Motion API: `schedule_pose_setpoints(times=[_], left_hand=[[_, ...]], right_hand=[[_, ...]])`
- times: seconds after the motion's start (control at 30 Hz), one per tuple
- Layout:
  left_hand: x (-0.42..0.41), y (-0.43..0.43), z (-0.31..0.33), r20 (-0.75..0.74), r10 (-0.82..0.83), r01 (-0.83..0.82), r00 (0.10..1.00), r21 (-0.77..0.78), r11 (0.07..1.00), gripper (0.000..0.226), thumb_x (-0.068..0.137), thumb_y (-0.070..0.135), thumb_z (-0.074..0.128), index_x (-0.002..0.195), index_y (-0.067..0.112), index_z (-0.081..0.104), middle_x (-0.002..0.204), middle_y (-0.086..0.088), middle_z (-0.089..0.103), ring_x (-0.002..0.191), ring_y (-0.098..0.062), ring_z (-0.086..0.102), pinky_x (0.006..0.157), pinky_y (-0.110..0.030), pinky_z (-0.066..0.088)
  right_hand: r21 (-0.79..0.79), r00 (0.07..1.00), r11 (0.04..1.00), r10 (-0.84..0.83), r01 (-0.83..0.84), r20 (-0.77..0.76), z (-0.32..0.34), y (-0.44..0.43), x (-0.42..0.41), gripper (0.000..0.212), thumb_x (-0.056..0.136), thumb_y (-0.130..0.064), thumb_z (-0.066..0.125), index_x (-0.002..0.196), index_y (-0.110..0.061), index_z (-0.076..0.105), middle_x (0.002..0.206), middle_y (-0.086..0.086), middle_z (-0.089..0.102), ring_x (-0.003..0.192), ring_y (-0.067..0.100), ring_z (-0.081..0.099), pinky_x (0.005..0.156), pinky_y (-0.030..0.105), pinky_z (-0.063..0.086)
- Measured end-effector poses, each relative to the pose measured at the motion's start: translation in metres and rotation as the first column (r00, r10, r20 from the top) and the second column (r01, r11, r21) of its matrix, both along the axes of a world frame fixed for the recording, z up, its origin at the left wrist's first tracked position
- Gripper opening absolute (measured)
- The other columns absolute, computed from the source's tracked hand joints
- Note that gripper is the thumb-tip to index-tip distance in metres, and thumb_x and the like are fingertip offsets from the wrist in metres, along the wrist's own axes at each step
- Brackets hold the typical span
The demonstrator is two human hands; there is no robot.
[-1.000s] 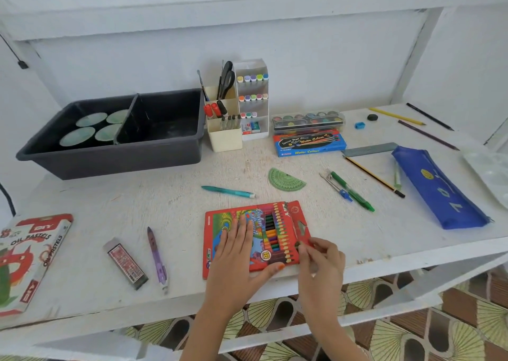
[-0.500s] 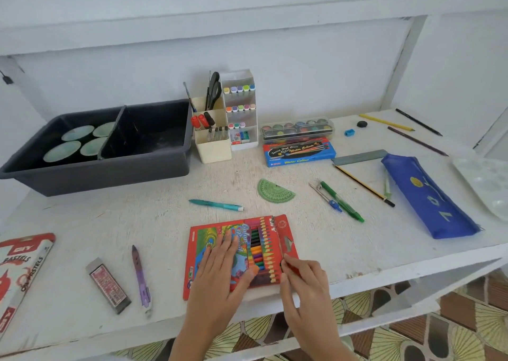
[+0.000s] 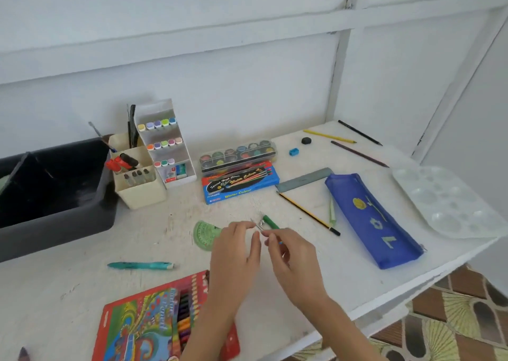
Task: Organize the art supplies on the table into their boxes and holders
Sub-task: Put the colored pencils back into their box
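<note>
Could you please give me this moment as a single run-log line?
left hand: pinches metal compass | right hand: pinches it too | green pen: on table beside it

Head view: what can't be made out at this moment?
- Metal tool: blurred, mostly covered by the right hand pinching it; whether the left hand grips it is unclear.
- Coloured pencil box: cut off by the bottom edge.
- Black tray: cut off by the left edge.
</note>
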State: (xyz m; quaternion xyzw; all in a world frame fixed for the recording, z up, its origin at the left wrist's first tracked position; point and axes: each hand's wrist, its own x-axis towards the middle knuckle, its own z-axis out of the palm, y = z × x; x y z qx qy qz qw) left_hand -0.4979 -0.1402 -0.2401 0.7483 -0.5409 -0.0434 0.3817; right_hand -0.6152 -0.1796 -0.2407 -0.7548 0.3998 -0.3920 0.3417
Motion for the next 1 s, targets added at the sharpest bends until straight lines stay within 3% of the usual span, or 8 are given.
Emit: schedule_pose_setpoints(times=[0.13,0.33,0.53,0.67,0.73,0.83,0.9,1.0], left_hand=[[-0.022,-0.067,0.009,0.057,-0.086,0.086,0.995,-0.009,0.996,0.043,0.087,0.042,0.03,0.105,0.018,0.062,0.103,0.007,0.062,0.096,-0.017,0.056,0.083,-0.035,0.044],[-0.063,-0.164,0.015,0.117,-0.177,0.177,0.977,0.009,0.984,0.021,0.091,0.023,0.048,0.106,0.017,0.062,0.103,0.004,0.061,0.096,-0.017,0.056,0.082,-0.031,0.042],[-0.111,-0.27,0.027,0.207,-0.307,0.309,0.929,0.025,0.951,0.024,0.094,0.025,0.048,0.113,0.018,0.061,0.111,0.004,0.061,0.103,-0.016,0.052,0.087,-0.029,0.036],[-0.137,-0.327,0.013,0.33,-0.414,0.379,0.848,0.169,0.91,0.031,0.092,0.016,0.049,0.121,0.016,0.058,0.119,-0.001,0.057,0.109,-0.022,0.051,0.087,-0.031,0.034],[-0.145,-0.346,0.007,0.402,-0.465,0.404,0.789,0.231,0.885,0.039,0.09,0.007,0.05,0.128,0.014,0.054,0.13,-0.007,0.052,0.119,-0.028,0.048,0.093,-0.036,0.036],[-0.145,-0.364,-0.003,0.453,-0.533,0.387,0.714,0.379,0.84,0.041,0.098,0.013,0.041,0.138,0.017,0.043,0.151,-0.007,0.03,0.139,-0.023,0.026,0.108,-0.033,0.021],[-0.141,-0.372,-0.008,0.459,-0.548,0.423,0.699,0.352,0.835,0.031,0.097,0.017,0.048,0.127,0.015,0.054,0.144,-0.008,0.041,0.134,-0.024,0.036,0.104,-0.031,0.024],[-0.133,-0.379,-0.013,0.52,-0.538,0.463,0.663,0.28,0.841,0.014,0.074,0.015,0.078,0.083,0.018,0.067,0.094,0.001,0.066,0.088,-0.02,0.063,0.079,-0.027,0.031]], right_hand=[[-0.019,0.998,0.998,-0.062,0.062,0.025,0.013,-0.065,-0.025,0.027,0.091,-0.027,0.045,0.095,-0.019,0.07,0.079,-0.013,0.064,0.064,0.007,0.056,0.056,0.012,0.039],[0.039,0.983,0.985,-0.172,0.17,0.064,0.034,-0.163,-0.086,0.02,0.093,-0.013,0.051,0.088,-0.02,0.07,0.071,0.0,0.067,0.057,0.013,0.056,0.056,0.031,0.048],[0.112,0.96,0.96,-0.267,0.257,0.084,0.048,-0.256,-0.147,0.023,0.094,-0.011,0.05,0.085,-0.022,0.068,0.068,-0.009,0.067,0.06,0.003,0.059,0.064,0.027,0.053],[0.128,0.959,0.953,-0.281,0.276,0.026,0.044,-0.305,-0.173,0.023,0.093,-0.011,0.051,0.083,-0.022,0.069,0.07,-0.013,0.067,0.065,0.004,0.062,0.066,0.028,0.054],[0.123,0.967,0.959,-0.251,0.255,-0.049,0.039,-0.327,-0.18,0.021,0.093,-0.014,0.051,0.085,-0.02,0.07,0.071,-0.014,0.066,0.062,0.002,0.06,0.065,0.022,0.052],[0.138,0.969,0.966,-0.2,0.22,-0.148,0.029,-0.356,-0.182,0.019,0.092,-0.019,0.052,0.086,-0.021,0.071,0.073,-0.013,0.066,0.059,0.001,0.057,0.06,0.015,0.044],[0.155,0.97,0.968,-0.173,0.2,-0.172,0.022,-0.373,-0.179,0.018,0.09,-0.019,0.053,0.087,-0.021,0.071,0.075,-0.013,0.067,0.059,0.003,0.056,0.059,0.018,0.041],[0.142,0.967,0.975,-0.14,0.172,-0.214,0.014,-0.396,-0.17,0.016,0.09,-0.018,0.055,0.089,-0.021,0.071,0.076,-0.014,0.065,0.059,0.0,0.053,0.059,0.016,0.038]])
